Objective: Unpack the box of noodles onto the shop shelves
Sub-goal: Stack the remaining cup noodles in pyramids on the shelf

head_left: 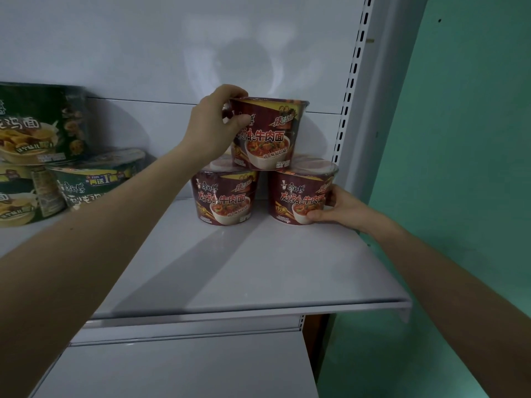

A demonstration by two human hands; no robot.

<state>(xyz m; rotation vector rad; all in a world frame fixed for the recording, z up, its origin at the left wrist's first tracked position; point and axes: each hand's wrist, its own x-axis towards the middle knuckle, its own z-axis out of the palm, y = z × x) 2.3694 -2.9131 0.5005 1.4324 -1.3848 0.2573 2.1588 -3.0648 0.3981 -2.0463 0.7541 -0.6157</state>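
Left hand (212, 124) is gripping the top noodle bowl (270, 136), sitting upright across the left lower bowl (225, 199) and the right lower bowl (296, 196), which right hand (344, 209) is clasping.

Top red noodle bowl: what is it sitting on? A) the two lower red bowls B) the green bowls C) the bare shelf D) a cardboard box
A: the top bowl rests on the lids of the lower left bowl and lower right bowl.
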